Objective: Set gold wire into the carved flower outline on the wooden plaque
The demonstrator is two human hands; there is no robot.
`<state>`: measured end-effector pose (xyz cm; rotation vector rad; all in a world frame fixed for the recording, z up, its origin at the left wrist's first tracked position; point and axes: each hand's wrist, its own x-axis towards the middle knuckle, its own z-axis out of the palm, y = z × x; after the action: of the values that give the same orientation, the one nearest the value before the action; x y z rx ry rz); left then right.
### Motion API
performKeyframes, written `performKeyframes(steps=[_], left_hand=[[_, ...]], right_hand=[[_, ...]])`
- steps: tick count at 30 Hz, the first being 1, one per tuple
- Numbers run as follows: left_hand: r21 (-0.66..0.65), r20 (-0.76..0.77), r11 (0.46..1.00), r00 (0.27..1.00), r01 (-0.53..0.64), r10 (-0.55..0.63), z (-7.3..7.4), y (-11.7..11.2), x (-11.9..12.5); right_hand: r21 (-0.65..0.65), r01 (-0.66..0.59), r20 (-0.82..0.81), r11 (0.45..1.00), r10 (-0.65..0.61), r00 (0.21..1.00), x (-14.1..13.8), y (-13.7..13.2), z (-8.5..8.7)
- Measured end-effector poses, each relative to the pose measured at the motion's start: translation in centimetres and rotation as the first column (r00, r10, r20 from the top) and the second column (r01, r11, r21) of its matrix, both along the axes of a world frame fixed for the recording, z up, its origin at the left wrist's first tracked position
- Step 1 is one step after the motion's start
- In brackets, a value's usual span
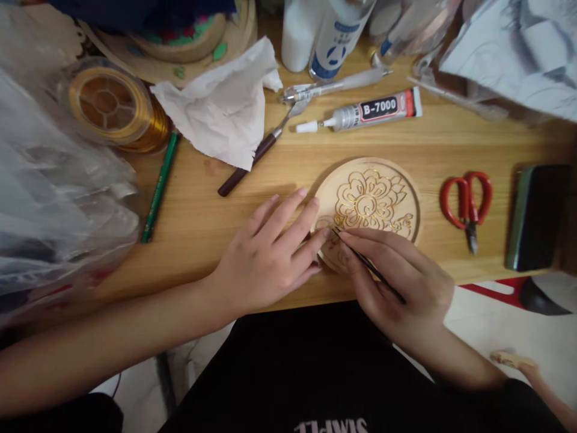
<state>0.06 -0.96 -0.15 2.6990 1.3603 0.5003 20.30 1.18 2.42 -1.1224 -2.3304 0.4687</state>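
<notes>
A round wooden disc [396, 180] with a gold wire flower pattern lies near the table's front edge. My left hand [265, 255] rests flat beside it, fingers stretched out, fingertips touching the disc's left rim. My right hand [396, 282] is closed in a pinch on thin dark tweezers [367, 263], whose tip meets the lower left part of the pattern. The right hand covers the disc's lower edge.
Red scissors [467, 201] and a dark phone [536, 216] lie to the right. Behind the disc are a B-7000 glue tube [369, 111], a palette knife [259, 150], crumpled tissue [220, 108], bottles [336, 36]. A gold wire spool [112, 108], green pen [158, 186] and plastic bags [54, 210] sit left.
</notes>
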Motion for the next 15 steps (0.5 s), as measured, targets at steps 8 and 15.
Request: performKeyframes(steps=[8,15], left_hand=[[0.011,-0.014,1.0,1.0,-0.013,0.013,0.0,0.0,0.0],[0.002,0.007,1.0,1.0,-0.008,0.008,-0.2,-0.1,0.0]], right_hand=[[-0.02,-0.047,0.023,0.999,0.048,0.999,0.2,0.4,0.5],[-0.063,-0.096,-0.003,0.993,0.096,0.995,0.8,1.1,0.3]])
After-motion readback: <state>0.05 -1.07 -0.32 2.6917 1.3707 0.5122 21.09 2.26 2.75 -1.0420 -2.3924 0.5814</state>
